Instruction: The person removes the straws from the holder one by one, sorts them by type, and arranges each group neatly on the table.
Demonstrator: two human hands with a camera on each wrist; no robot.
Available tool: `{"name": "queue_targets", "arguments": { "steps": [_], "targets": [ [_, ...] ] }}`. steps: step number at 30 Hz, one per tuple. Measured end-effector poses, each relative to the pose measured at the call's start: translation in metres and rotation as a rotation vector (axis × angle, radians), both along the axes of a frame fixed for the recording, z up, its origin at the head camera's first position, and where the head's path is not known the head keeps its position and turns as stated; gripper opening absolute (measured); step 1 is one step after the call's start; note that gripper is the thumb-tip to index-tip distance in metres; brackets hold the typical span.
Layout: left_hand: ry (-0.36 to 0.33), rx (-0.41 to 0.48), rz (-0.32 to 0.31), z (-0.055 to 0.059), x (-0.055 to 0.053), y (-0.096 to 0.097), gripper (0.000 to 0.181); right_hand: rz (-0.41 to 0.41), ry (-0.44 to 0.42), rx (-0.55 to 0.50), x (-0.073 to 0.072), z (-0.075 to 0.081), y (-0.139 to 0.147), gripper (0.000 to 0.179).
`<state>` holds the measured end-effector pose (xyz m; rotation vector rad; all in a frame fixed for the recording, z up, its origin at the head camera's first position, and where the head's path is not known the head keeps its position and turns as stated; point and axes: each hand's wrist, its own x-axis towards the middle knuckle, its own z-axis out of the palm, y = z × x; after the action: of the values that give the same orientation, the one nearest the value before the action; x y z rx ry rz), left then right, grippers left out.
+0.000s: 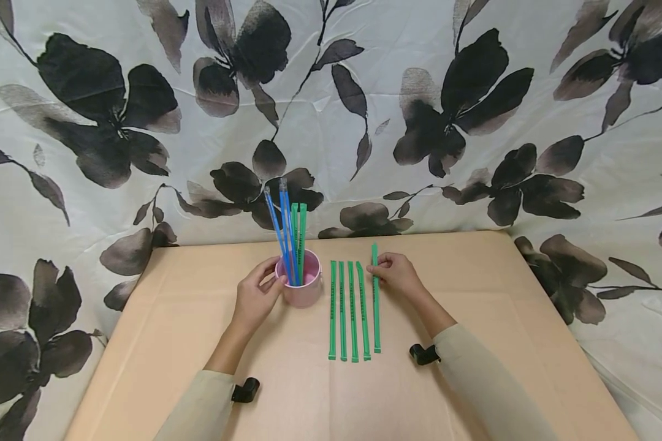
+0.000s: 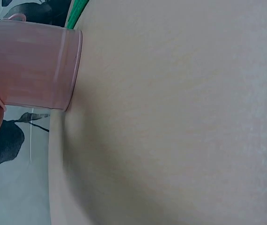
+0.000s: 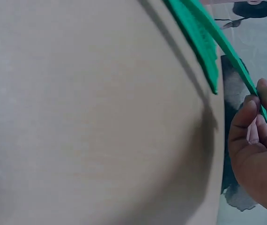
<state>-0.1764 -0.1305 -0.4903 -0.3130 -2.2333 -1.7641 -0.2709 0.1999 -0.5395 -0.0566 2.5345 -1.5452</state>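
My left hand [image 1: 257, 294] grips the side of a pink cup [image 1: 302, 296] near its rim; in the left wrist view a finger sits at a small loop on the cup [image 2: 30, 65]. Several blue straws [image 1: 282, 233] and a pair of green wrapped straws [image 1: 302, 228] stand leaning inside. Between thumb and fingers, my right hand [image 1: 398, 273] pinches another green wrapped straw [image 1: 376, 318] near its far end. The right wrist view has this straw [image 3: 229, 51] slanting up from the fingertips. Left of it, several matching straws [image 1: 352, 318] lie side by side, with dark print along them.
A tan table [image 1: 474, 380] carries everything. Behind it hangs a white cloth [image 1: 331, 141] with dark flowers, close to the table's far edge. Black wrist cameras [image 1: 246, 390] stick out from both sleeves.
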Motion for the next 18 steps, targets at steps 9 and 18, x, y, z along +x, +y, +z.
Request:
{"name": "queue_targets", "arguments": {
  "steps": [9, 18],
  "targets": [
    [0.024, 0.019, -0.015, -0.0037, -0.0006, 0.0000, 0.045, 0.030, -0.078, -0.042, 0.0031, -0.0112, -0.0022, 0.022],
    [0.025, 0.007, -0.006, -0.0031, 0.0007, -0.0013, 0.044, 0.034, -0.084, 0.033, 0.0078, -0.0074, -0.0057, 0.019]
  ]
}}
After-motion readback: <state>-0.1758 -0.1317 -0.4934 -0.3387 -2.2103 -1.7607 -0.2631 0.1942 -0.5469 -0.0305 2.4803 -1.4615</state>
